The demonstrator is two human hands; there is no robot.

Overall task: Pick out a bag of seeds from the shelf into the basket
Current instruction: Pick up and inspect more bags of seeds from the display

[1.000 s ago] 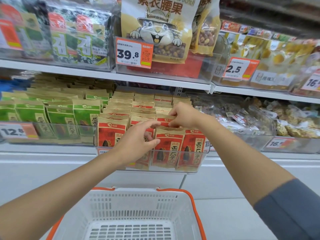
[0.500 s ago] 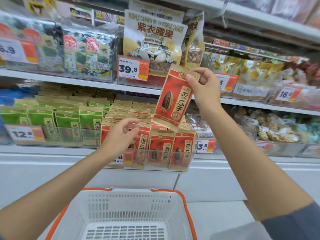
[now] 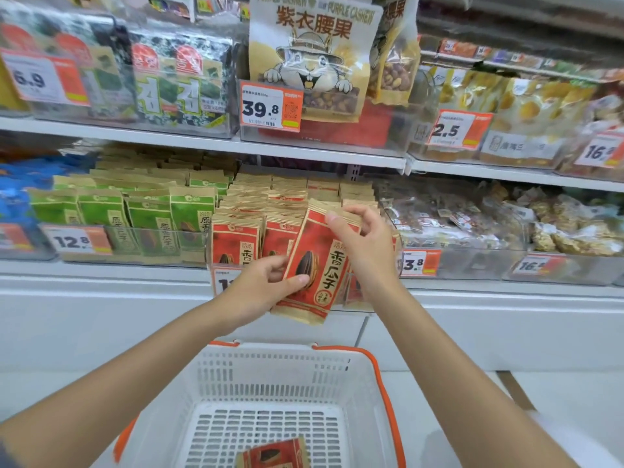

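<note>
Above the basket (image 3: 270, 369), in front of the red rows on the shelf (image 3: 304, 153), the bag of seeds (image 3: 320, 261) now hangs a little tilted. Half a second before, the right hand (image 3: 364, 248) alone held it high, before the cashew bag (image 3: 314, 55). Now it has come lower and the left hand (image 3: 263, 285) has joined.

The right hand pinches the top edge. The left hand grips the lower left side, with the thumb pressed on the front. So the picking is done, I judge, and only the lowering remains.

The bag's bottom edge hangs in front of the clear tray (image 3: 219, 265). Below it the mouth of the basket is wide. Another red bag (image 3: 273, 452) lies on the near part of the floor, with free floor beyond it. The orange rim (image 3: 364, 352) at the far side is, I think, the only edge to pass.
</note>
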